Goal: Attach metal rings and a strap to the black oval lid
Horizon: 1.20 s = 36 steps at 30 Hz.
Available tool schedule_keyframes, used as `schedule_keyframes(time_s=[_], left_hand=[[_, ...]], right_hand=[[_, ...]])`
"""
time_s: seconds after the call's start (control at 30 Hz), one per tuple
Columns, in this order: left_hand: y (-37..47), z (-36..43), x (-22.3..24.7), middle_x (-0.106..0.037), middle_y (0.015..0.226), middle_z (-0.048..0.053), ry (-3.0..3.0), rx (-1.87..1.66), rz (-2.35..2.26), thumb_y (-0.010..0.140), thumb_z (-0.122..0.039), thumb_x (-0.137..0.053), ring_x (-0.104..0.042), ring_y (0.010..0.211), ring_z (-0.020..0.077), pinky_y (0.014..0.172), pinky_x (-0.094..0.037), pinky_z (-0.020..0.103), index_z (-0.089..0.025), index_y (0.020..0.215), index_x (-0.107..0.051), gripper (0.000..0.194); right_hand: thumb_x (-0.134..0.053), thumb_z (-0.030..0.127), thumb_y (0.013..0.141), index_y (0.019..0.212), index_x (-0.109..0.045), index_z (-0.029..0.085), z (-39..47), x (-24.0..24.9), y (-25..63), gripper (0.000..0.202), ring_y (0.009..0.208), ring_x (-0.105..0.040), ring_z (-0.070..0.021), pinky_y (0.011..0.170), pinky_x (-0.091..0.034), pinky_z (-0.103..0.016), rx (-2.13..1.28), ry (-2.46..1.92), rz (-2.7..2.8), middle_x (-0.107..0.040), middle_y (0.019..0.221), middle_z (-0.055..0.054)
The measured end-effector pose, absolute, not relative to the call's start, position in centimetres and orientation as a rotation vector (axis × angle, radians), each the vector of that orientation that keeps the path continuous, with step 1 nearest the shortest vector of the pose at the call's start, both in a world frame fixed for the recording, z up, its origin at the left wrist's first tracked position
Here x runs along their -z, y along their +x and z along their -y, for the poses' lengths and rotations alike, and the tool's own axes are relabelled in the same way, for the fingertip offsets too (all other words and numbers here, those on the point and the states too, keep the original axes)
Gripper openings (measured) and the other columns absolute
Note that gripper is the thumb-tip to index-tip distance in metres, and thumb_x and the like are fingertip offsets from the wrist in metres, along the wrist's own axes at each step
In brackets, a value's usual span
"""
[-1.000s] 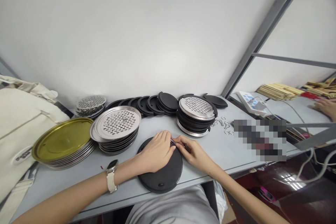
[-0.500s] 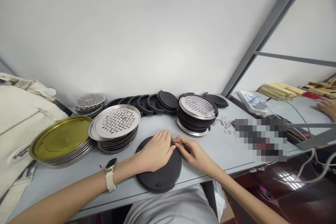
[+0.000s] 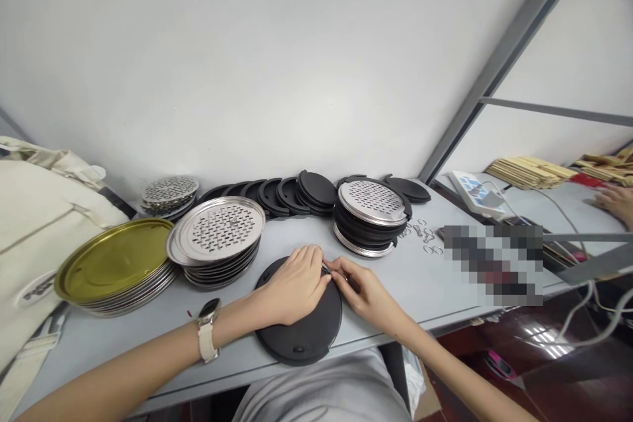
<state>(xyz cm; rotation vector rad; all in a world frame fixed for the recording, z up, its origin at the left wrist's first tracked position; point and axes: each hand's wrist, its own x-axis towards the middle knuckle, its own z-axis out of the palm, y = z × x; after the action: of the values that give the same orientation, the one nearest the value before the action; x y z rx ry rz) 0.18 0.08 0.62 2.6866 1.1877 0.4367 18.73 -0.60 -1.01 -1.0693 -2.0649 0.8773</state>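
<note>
Black disc (image 3: 302, 336) laid | my left hand (image 3: 297, 287) over it, closure I cannot tell | my right hand (image 3: 359, 287) pinching metal piece (image 3: 325, 269) at rim, judged unfinished | loose rings (image 3: 433, 250) left

Soft light brightens the wall (image 3: 306, 79), glare streaks the floor (image 3: 558, 376), and pixelation masks one patch (image 3: 494, 267).

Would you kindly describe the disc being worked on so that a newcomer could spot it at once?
On the grey table, look nearest the person's lap. There the round black disc lies flat under the left hand. Unlike the black discs by the wall, this one lies apart, at the front.
</note>
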Motion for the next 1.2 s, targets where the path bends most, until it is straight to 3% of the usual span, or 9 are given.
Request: schedule_keyframes(time_s=[0.23, 0.5, 0.63, 0.93, 1.2], left_hand=[[0.2, -0.1, -0.5, -0.051, 0.105, 0.011, 2.671, -0.466, -1.186, 0.098, -0.027, -0.032, -0.05, 0.098, 0.0255, 0.089, -0.043, 0.045, -0.015, 0.106, -0.044, 0.019], [0.2, 0.0, -0.6, -0.052, 0.097, 0.008, 2.668, -0.49, -1.288, 0.097, -0.028, -0.036, -0.049, 0.091, 0.0239, 0.085, -0.043, 0.043, -0.017, 0.099, -0.046, 0.015], [0.2, 0.1, -0.7, -0.052, 0.095, 0.007, 2.659, -0.51, -1.371, 0.094, -0.031, -0.042, -0.049, 0.092, 0.0243, 0.086, -0.042, 0.042, -0.017, 0.097, -0.046, 0.015], [0.3, 0.3, -0.8, -0.052, 0.094, 0.007, 2.64, -0.499, -1.503, 0.083, -0.031, -0.051, -0.05, 0.092, 0.0253, 0.084, -0.042, 0.04, -0.017, 0.094, -0.047, 0.017], [0.6, 1.4, -1.1, -0.053, 0.093, 0.01, 2.666, -0.395, -1.762, 0.089, -0.038, -0.042, -0.05, 0.09, 0.0287, 0.084, -0.04, 0.046, -0.016, 0.094, -0.052, 0.025]], right_hand=[[-0.041, 0.029, 0.097, 0.088, -0.055, 0.017, 0.6, 1.5, 18.8, 0.021, 0.065, -0.047, -0.014, 0.059, -0.037, -0.024, -0.866, -1.08, 2.055, -0.053, 0.073, 0.0], [-0.044, 0.028, 0.095, 0.11, -0.059, 0.017, 0.5, 1.3, 18.9, 0.025, 0.067, -0.053, -0.0158, 0.063, -0.043, -0.027, -0.895, -1.105, 2.03, -0.062, 0.081, -0.004], [-0.048, 0.031, 0.093, 0.104, -0.062, 0.017, 0.4, 1.7, 19.1, 0.022, 0.075, -0.057, -0.0175, 0.07, -0.045, -0.029, -0.885, -1.113, 1.945, -0.065, 0.09, -0.006], [-0.061, 0.04, 0.087, 0.083, -0.057, 0.017, -0.6, 3.4, 19.4, 0.023, 0.07, -0.052, -0.0148, 0.065, -0.043, -0.026, -1.057, -1.116, 1.709, -0.056, 0.074, -0.001], [-0.049, 0.041, 0.094, 0.067, -0.043, 0.019, -0.1, 1.9, 19.1, 0.036, 0.058, -0.037, -0.0109, 0.056, -0.032, -0.025, -1.031, -1.118, 1.801, -0.038, 0.061, 0.005]])
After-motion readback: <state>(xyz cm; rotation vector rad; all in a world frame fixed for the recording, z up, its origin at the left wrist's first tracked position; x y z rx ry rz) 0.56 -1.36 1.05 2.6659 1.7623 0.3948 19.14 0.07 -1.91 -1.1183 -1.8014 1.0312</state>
